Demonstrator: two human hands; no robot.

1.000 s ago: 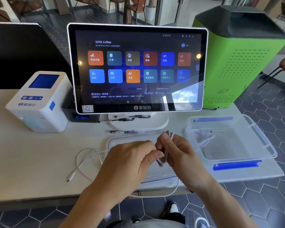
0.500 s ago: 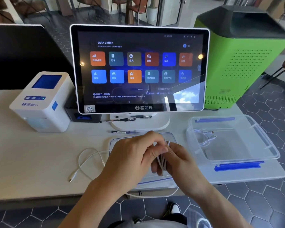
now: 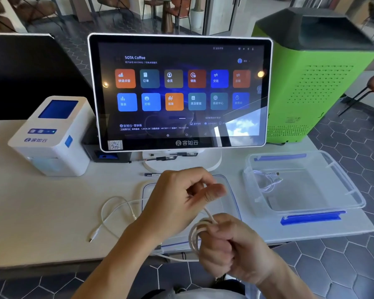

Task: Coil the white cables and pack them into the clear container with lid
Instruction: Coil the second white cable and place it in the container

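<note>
Your right hand (image 3: 231,244) is clenched around a bundle of white cable (image 3: 195,236), several thin loops stacked together and standing out to the left of the fist, over the near edge of the table (image 3: 41,212). One strand rises from the bundle to your left hand (image 3: 181,197), which pinches it between thumb and fingers above the clear lid (image 3: 229,190). The lid lies flat on the table, blue line along its rim, mostly covered by your hands. A loose length of the same cable sags below the table edge. A second white cable (image 3: 115,212) lies in an open curve on the table left of the lid, plug end toward you. The clear container (image 3: 343,186) stands open to the right, blue clips on its near and far sides, with a coiled white cable (image 3: 268,180) already in its left part. Behind the lid stand a touchscreen terminal (image 3: 179,91), a pen (image 3: 151,175) by its base, and a white receipt printer (image 3: 50,137) to the left. A green machine (image 3: 315,83) stands behind the container.
</note>
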